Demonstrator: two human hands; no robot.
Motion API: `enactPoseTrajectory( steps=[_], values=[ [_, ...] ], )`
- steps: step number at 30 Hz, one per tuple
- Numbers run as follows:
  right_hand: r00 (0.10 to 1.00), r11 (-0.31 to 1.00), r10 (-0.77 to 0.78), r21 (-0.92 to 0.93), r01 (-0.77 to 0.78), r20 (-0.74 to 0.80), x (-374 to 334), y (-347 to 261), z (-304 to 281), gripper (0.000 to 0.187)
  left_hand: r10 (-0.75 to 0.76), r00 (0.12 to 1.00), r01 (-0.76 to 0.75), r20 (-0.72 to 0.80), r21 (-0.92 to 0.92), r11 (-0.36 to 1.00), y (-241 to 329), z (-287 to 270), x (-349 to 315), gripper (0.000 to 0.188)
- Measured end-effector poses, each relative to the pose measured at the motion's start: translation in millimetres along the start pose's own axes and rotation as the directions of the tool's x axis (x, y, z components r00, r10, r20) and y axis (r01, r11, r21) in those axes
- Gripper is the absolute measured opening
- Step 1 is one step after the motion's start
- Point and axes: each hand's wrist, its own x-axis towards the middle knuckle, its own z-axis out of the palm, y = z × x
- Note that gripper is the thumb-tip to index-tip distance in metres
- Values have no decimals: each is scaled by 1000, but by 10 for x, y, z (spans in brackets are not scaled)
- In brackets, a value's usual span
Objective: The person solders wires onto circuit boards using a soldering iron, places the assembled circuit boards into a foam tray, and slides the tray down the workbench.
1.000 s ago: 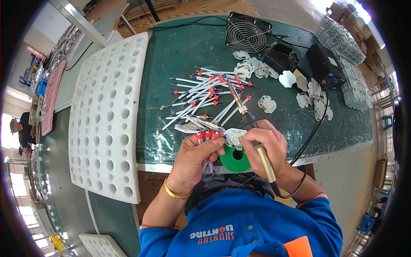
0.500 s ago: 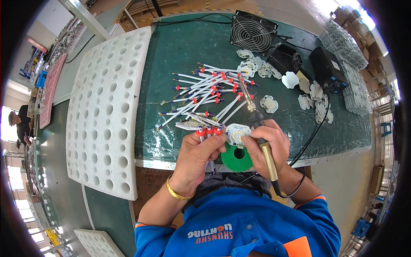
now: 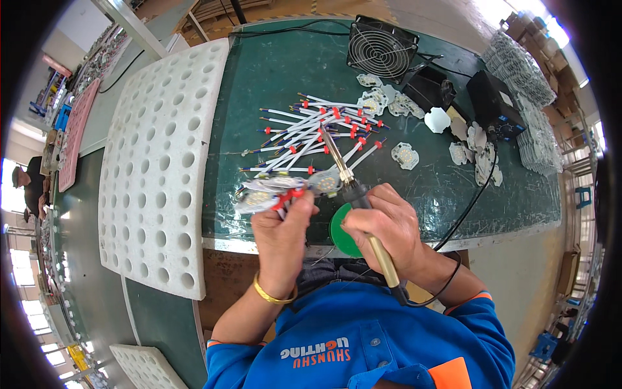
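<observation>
My left hand (image 3: 283, 230) is closed on a bunch of white-wired LED boards (image 3: 258, 198) with red collars, somewhat blurred. One LED board (image 3: 324, 183) sticks out on the right of that bunch, near the barrel of the soldering iron. Gripped in my right hand (image 3: 392, 227) is the soldering iron (image 3: 354, 193), its tip angled up and left over a pile of white wire leads (image 3: 304, 133) with red collars. Between my hands, at the table edge, a green solder spool (image 3: 341, 236) is partly hidden by the right hand.
A black fan (image 3: 382, 48) stands at the back, near a black box-shaped unit (image 3: 495, 107). Loose LED boards (image 3: 405, 156) lie to the right, with stacked silvery trays (image 3: 531, 104) behind. A white foam board with holes (image 3: 155, 168) covers the left side.
My left hand has moved left with the wired bunch. My right hand has let go of the LED board, which now hangs with the bunch, and the iron has swung left.
</observation>
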Motion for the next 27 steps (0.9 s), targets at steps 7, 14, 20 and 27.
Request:
enactPoseTrajectory(
  steps=[7, 14, 20, 27],
  values=[
    [946, 988, -132, 35, 149, -296, 139, -88, -5, 28, 269, 963, -269, 21, -15, 963, -112, 297, 32, 11],
    [921, 948, -180, 189, 256, -346, 570, -302, -331, 23, 460, 888, -455, -19, 114, 883, -77, 362, 93, 11],
    [926, 889, 270, 437, -135, -264, 592, -52, -234, 28, -163, 985, 171, 56, -207, 963, 285, 168, 295, 11],
    [954, 996, -86, 6, 91, -287, 684, 119, -150, 39, -126, 979, 160, 162, -215, 963, 567, 222, 281, 15]
  ],
)
